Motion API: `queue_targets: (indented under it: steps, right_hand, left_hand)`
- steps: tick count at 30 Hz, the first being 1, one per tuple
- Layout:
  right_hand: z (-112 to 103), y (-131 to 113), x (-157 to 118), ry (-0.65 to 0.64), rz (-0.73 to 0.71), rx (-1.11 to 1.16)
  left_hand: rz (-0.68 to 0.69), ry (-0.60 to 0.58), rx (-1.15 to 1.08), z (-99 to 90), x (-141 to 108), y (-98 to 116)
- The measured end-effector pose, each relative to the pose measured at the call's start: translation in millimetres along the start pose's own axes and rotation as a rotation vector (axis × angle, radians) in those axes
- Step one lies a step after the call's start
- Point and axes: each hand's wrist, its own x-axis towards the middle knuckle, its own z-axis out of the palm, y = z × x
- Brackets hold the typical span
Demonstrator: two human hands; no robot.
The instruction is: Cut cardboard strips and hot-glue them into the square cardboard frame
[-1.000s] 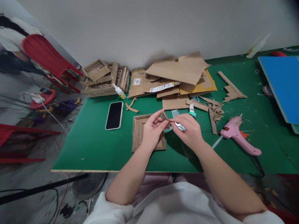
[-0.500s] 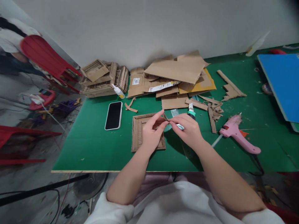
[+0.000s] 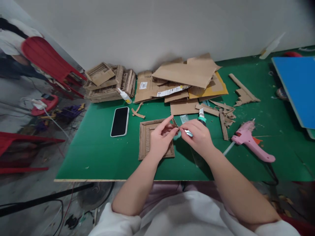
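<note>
Between my two hands is a small strip of corrugated cardboard, its wavy edge showing. My left hand pinches it between thumb and fingers. From the right, my right hand pinches the strip's near end, fingertips almost meeting the left thumb. Below my left hand lies a square cardboard frame with ridged strips inside, partly covered by that hand. A utility knife with a green collar sits just beyond my right hand, which hides part of it. A clear ruler shows behind the fingers.
A phone lies to the left. Stacked cardboard frames, a glue bottle and cardboard sheets line the wall. On the right are cardboard scraps, a pink glue gun and a blue board. A person sits at far left.
Both hands stay in nearly the same place around the cardboard strip. Only the fingertips have shifted very slightly.
</note>
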Motion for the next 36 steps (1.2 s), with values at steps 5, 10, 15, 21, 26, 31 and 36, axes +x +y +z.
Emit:
queue_targets:
  steps: [5, 10, 15, 21, 26, 31, 36]
  right_hand:
    - [0.2, -3.0, 0.6, 0.041, 0.003, 0.023]
    - [0.8, -3.6, 1.3, 0.048, 0.004, 0.007]
    - [-1.5, -2.4, 1.8, 0.034, 0.004, 0.007]
    - [-1.2, -1.4, 1.4, 0.032, -0.039, -0.003]
    - [-0.7, -2.0, 1.2, 0.056, -0.071, -0.035]
    - [-0.2, -1.8, 0.8, 0.063, -0.065, -0.039]
    - [0.5, -2.4, 1.1, 0.082, -0.036, -0.003]
  left_hand:
    - [-0.119, -0.085, -0.2, 0.1, 2.7, 3.0]
    - [-0.217, -0.137, -0.3, -1.2, 3.3, 4.0]
    - [-0.186, -0.105, -0.334, -0.8, 3.7, 3.3]
    - [-0.18, -0.064, -0.302, 0.8, 2.7, 5.3]
    - [-0.207, -0.119, -0.268, 0.0, 2.2, 5.2]
    - [-0.215, -0.16, -0.292, -1.7, 2.8, 2.5]
    - [-0.238, -0.168, -0.33, -2.3, 3.2, 2.1]
